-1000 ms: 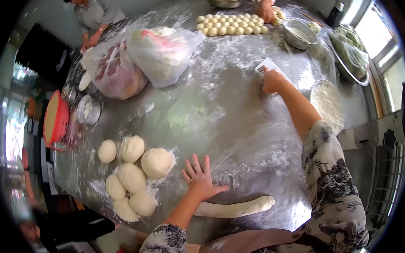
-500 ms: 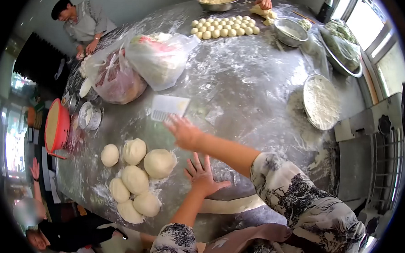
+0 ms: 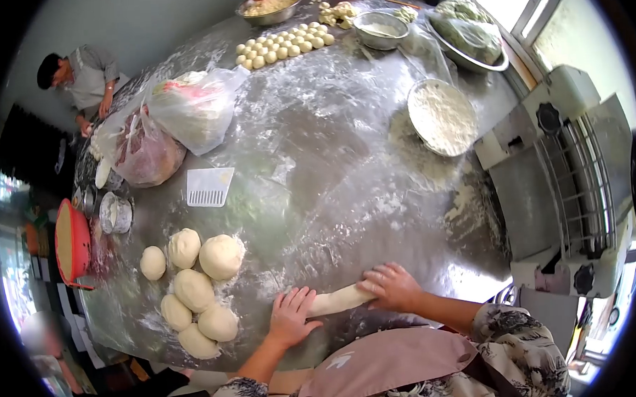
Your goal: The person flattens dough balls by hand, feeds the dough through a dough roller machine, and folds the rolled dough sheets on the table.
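Note:
A pale dough roll (image 3: 337, 301) lies near the table's front edge, both its ends covered by my hands. My left hand (image 3: 293, 318) is closed over the left end, fingers pointing away from me and thumb on the near side. Over the right end, my right hand (image 3: 391, 287) is curved, its fingers resting across the dough. Several rounded dough pieces (image 3: 194, 290) sit in a cluster to the left of my left hand. Farther out, a white slotted scraper (image 3: 210, 187) lies flat on the floury metal table (image 3: 318, 198).
Filled plastic bags (image 3: 193, 112) stand at the back left, near a red basin (image 3: 73, 241). A bowl of flour (image 3: 443, 117) is at the right. Small dough balls (image 3: 283, 45) stand in rows at the back. A machine (image 3: 545, 196) borders the right edge. Other people work around the table.
My right hand has come down from near the scraper onto the dough roll's right end. My left hand now covers its left end. The roll looks shorter and thicker, and the view has shifted right.

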`<control>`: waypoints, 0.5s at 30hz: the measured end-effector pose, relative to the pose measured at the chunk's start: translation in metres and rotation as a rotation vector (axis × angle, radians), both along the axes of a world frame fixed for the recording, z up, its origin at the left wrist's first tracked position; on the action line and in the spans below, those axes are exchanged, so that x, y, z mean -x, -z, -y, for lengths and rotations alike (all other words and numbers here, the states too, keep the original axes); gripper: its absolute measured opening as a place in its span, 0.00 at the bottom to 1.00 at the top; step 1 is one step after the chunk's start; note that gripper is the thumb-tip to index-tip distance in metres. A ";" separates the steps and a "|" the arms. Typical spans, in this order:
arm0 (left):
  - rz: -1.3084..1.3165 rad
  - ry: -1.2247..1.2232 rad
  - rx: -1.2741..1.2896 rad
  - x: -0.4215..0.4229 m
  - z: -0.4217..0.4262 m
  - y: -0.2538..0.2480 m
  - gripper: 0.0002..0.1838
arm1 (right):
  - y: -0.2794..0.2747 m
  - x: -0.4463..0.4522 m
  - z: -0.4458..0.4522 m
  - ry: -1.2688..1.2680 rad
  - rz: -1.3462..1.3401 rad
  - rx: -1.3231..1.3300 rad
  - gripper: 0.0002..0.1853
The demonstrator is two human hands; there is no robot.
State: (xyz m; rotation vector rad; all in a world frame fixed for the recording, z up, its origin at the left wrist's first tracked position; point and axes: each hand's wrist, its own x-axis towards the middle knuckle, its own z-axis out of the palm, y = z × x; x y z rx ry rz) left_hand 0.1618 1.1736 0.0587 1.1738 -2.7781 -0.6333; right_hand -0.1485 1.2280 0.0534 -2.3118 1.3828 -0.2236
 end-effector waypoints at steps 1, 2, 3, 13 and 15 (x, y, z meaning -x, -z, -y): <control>-0.032 -0.025 0.023 -0.001 0.000 0.008 0.42 | 0.000 -0.001 0.005 0.076 -0.007 -0.031 0.36; -0.065 -0.054 0.046 -0.003 0.000 0.016 0.39 | 0.000 -0.001 0.009 0.148 -0.015 -0.064 0.35; -0.069 -0.049 0.033 0.000 0.002 0.014 0.36 | 0.001 -0.001 0.009 0.151 -0.026 -0.095 0.35; 0.238 0.551 -0.184 0.123 0.168 -0.041 0.20 | -0.009 0.019 -0.006 0.709 0.431 -0.843 0.34; 0.285 0.701 0.092 0.172 0.216 -0.050 0.17 | -0.033 0.025 0.019 0.915 0.723 -0.897 0.36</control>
